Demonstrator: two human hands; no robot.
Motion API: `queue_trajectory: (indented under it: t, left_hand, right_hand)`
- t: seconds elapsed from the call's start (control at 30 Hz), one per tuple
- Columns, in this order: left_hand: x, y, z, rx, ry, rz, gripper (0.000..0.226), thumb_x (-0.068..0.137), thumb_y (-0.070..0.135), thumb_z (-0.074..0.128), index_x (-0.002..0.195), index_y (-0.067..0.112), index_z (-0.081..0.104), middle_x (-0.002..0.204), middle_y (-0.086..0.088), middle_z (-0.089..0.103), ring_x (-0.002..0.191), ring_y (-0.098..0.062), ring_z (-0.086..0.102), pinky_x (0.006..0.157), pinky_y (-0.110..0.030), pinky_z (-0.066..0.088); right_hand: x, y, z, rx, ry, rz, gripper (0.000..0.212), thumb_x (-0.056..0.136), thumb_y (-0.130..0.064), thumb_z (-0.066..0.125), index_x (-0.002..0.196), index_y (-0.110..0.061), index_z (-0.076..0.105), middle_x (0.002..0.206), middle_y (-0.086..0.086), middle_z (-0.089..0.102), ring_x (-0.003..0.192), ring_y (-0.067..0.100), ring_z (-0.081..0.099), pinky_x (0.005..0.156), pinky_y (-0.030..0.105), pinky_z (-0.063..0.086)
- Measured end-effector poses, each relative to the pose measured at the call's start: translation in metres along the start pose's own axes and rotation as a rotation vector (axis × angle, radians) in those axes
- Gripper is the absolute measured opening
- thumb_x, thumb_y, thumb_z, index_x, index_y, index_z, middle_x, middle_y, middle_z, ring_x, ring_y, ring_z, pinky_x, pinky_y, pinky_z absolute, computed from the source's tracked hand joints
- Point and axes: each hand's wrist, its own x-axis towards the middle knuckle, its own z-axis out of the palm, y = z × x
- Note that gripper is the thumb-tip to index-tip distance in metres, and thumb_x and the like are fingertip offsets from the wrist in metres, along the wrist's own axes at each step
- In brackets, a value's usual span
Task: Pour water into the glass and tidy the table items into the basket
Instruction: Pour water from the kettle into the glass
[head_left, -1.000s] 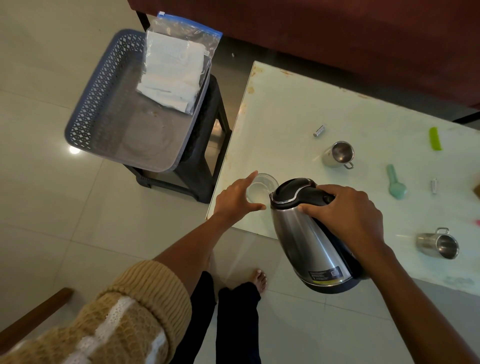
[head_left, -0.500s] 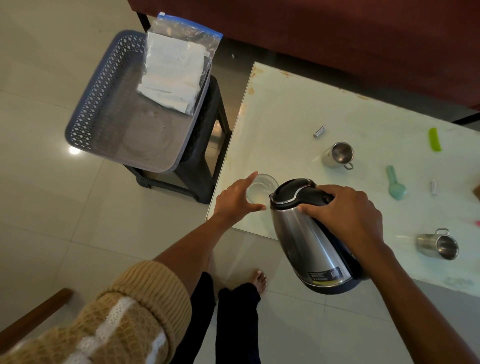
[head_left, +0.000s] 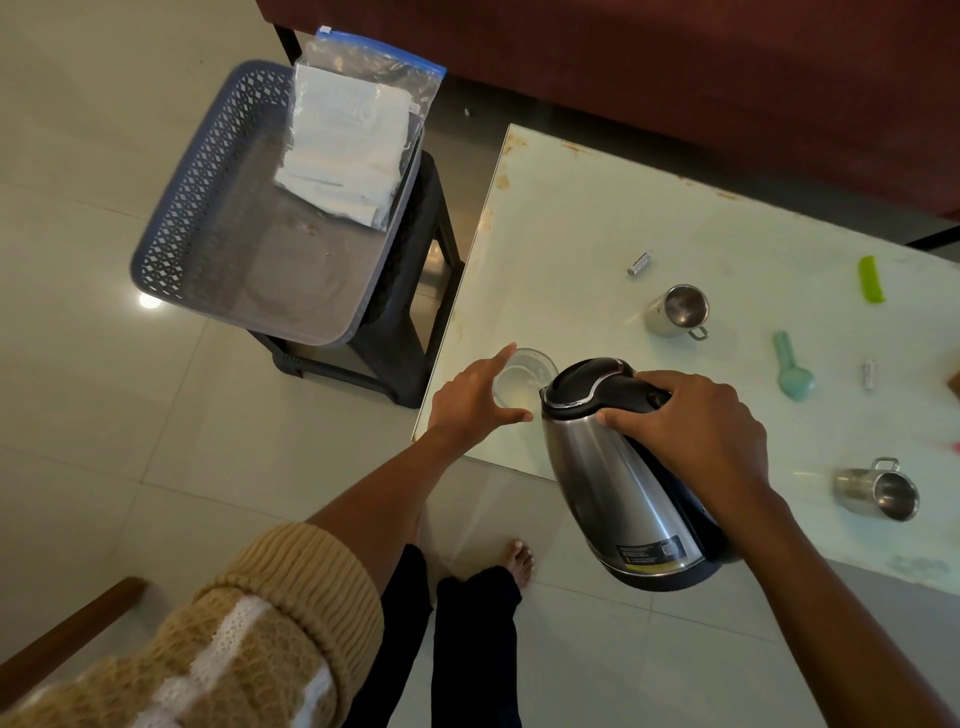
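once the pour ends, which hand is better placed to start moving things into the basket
Left, probably. The left hand only holds the glass, and the basket is to that side; the right hand grips the kettle and must set it down first.

Brushed steel kettle (head_left: 618, 483) with glossy black plastic lid, clear glass (head_left: 524, 376), grey perforated plastic basket (head_left: 208, 208), knitted sleeve (head_left: 249, 639)

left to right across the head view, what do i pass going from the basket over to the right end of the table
basket → glass → kettle → teal spoon → near steel cup
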Motion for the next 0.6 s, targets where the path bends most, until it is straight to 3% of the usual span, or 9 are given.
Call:
queue_trajectory:
  t: [0.6]
  left_hand:
    - [0.0004, 0.0001, 0.001, -0.006, -0.002, 0.009, 0.093, 0.071, 0.048, 0.074, 0.146, 0.03, 0.023, 0.139, -0.002, 0.049, 0.113, -0.021, 0.058, 0.088, -0.041, 0.053]
  right_hand:
    - [0.0018, -0.0003, -0.0002, -0.007, -0.008, -0.007, 0.051, 0.075, -0.055, 0.066, 0.117, -0.027, 0.061, 0.107, 0.004, 0.068, 0.098, 0.026, 0.06, 0.074, 0.03, 0.04]
